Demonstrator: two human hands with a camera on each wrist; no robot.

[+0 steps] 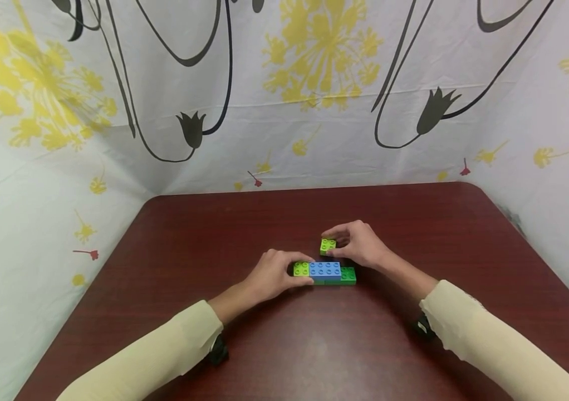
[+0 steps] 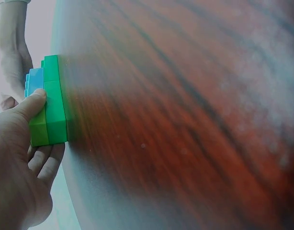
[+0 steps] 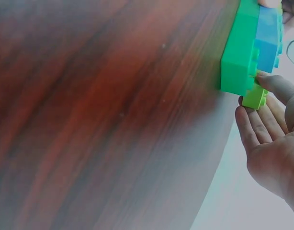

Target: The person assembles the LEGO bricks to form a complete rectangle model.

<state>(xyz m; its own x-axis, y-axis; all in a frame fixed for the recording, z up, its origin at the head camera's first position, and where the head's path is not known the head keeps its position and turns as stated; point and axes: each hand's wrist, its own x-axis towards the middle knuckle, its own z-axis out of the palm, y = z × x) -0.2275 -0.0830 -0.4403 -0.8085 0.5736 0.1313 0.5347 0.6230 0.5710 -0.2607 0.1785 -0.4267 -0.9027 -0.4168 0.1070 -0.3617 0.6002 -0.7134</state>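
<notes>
A low stack of toy building bricks sits on the table near its middle. Green bricks (image 1: pixel 348 276) form its bottom layer, topped by a blue brick (image 1: pixel 324 270) and, at the left end, a lime brick (image 1: pixel 301 269). My left hand (image 1: pixel 273 272) grips that left end, its thumb on the near side and its fingers on the far side. Just behind the stack, my right hand (image 1: pixel 362 245) pinches a separate small lime brick (image 1: pixel 328 245) between thumb and fingers. The right wrist view shows this loose lime brick (image 3: pixel 253 97) beside the green end of the stack.
The dark red-brown table (image 1: pixel 204 234) has a glossy wood-grain top with rounded far corners. A white cloth (image 1: pixel 314 145) printed with flowers hangs behind and at both sides. Beige sleeves (image 1: pixel 164 345) cover both forearms, with a dark wrist device (image 1: pixel 218 351) under the left one.
</notes>
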